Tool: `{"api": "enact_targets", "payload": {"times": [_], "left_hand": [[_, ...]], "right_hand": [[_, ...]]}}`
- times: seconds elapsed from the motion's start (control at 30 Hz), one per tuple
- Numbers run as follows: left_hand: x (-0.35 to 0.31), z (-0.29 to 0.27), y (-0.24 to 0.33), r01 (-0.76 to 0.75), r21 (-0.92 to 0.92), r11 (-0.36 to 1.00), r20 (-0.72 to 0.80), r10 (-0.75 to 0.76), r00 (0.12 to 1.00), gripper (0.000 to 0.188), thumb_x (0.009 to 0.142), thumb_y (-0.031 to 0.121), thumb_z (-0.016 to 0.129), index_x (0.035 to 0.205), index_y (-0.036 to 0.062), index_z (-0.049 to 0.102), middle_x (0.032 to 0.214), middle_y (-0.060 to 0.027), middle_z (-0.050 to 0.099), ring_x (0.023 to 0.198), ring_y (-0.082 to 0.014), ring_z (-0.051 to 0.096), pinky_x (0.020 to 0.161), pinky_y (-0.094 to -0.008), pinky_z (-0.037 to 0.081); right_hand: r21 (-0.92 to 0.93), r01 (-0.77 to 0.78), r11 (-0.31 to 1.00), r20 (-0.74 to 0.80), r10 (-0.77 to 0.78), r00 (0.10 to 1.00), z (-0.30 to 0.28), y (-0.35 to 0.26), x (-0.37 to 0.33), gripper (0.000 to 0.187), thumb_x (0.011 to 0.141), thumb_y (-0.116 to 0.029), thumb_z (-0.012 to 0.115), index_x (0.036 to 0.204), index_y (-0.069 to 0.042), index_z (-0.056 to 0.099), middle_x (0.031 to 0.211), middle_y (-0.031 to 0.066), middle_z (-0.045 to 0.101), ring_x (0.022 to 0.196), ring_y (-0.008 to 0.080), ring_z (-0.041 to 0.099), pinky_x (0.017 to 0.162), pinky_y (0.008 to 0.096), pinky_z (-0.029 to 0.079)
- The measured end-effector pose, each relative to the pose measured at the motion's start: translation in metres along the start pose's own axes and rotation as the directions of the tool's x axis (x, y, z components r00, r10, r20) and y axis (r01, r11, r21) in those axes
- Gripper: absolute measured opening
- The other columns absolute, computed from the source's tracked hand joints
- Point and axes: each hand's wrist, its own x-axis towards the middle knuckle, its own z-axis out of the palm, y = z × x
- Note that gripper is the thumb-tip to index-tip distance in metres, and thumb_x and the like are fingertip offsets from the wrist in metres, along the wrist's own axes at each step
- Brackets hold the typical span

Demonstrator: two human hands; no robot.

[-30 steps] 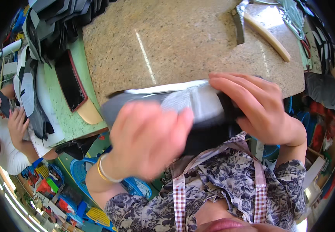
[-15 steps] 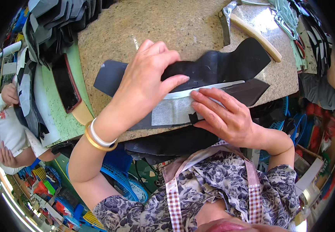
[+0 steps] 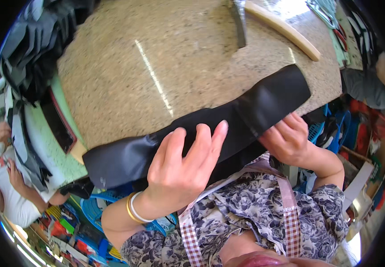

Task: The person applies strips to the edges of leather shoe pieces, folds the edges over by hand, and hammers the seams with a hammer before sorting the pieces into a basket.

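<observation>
A long piece of smooth black leather-like material [image 3: 270, 98] lies folded over along the near edge of the stone tabletop, its plain dark face up. Across its middle rests my left hand [image 3: 186, 155], fingers stretched out and apart; its thumb is hidden. My right hand [image 3: 286, 138] has its fingers bent around the near edge of the same piece, toward its right end. The fingertips there are partly hidden under the material. The white strip and grey backing are out of sight.
On the speckled stone tabletop [image 3: 117, 84] lies a hammer [image 3: 286, 31] with a pale wooden handle. Stacked black pieces [image 3: 37, 49] stand at far left, beside a green board [image 3: 61, 167]. Another person in white [image 3: 17, 196] is at the left. Blue baskets [image 3: 92, 209] sit below the table.
The black piece has been folded over toward me, covering the white strip and grey backing. My left hand has moved nearer and flattened onto it; my right hand has shifted right to its near edge.
</observation>
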Motion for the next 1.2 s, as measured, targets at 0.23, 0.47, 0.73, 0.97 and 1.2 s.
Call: {"api": "enact_targets", "payload": {"times": [0.23,0.47,0.73,0.97,1.2], "left_hand": [[0.01,0.007,-0.002,-0.156,-0.2,0.967,0.075,0.174,0.982,0.02,0.082,0.007,0.057,0.097,-0.0044,0.063,0.128,-0.0138,0.06,0.11,-0.0267,0.057,0.087,-0.0362,0.048],[0.029,0.006,0.008,-0.219,-0.102,0.97,0.154,0.233,0.96,0.011,0.08,0.011,0.057,0.077,0.0046,0.048,0.136,-0.0202,0.053,0.102,-0.023,0.056,0.079,-0.0313,0.045],[0.053,0.017,0.033,-0.174,-0.028,0.984,0.164,0.176,0.971,0.011,0.079,0.015,0.054,0.08,0.0052,0.049,0.144,-0.0205,0.044,0.083,-0.0194,0.052,0.059,-0.0271,0.036],[0.016,0.001,-0.005,-0.11,-0.317,0.942,0.129,0.157,0.979,0.044,0.07,0.014,0.063,0.112,0.0007,0.059,0.134,-0.016,0.053,0.104,-0.0245,0.057,0.087,-0.0371,0.048],[-0.026,-0.01,-0.038,-0.02,-0.084,0.996,-0.07,0.014,0.997,0.02,0.072,0.008,0.065,0.09,0.0004,0.067,0.104,-0.0115,0.067,0.092,-0.0246,0.064,0.085,-0.0389,0.052]], "right_hand": [[0.157,0.073,0.985,-0.088,-0.06,0.994,0.008,0.022,-0.016,0.027,0.063,-0.006,0.071,0.091,-0.004,0.07,0.101,0.0122,0.065,0.096,0.0322,0.063,0.081,0.0424,0.051],[0.269,0.076,0.96,-0.075,-0.057,0.996,0.0,0.04,-0.009,0.033,0.064,-0.003,0.072,0.096,-0.002,0.069,0.109,0.0184,0.065,0.102,0.04,0.064,0.088,0.0479,0.051],[-0.013,-0.208,0.978,-0.26,0.197,0.945,-0.013,0.055,0.001,0.023,0.077,-0.002,0.064,0.1,0.002,0.067,0.106,0.0208,0.067,0.101,0.0365,0.066,0.085,0.0413,0.054],[-0.021,-0.143,0.99,0.051,0.144,0.988,-0.008,0.008,0.0,0.054,0.084,-0.029,0.067,0.128,0.0,0.055,0.13,0.0145,0.058,0.124,0.0299,0.054,0.105,0.0423,0.04],[0.478,0.064,0.876,-0.004,-0.07,0.998,-0.009,-0.037,0.058,0.076,0.074,-0.028,0.077,0.128,0.014,0.046,0.126,0.0291,0.055,0.119,0.0429,0.054,0.1,0.0435,0.045]]}}
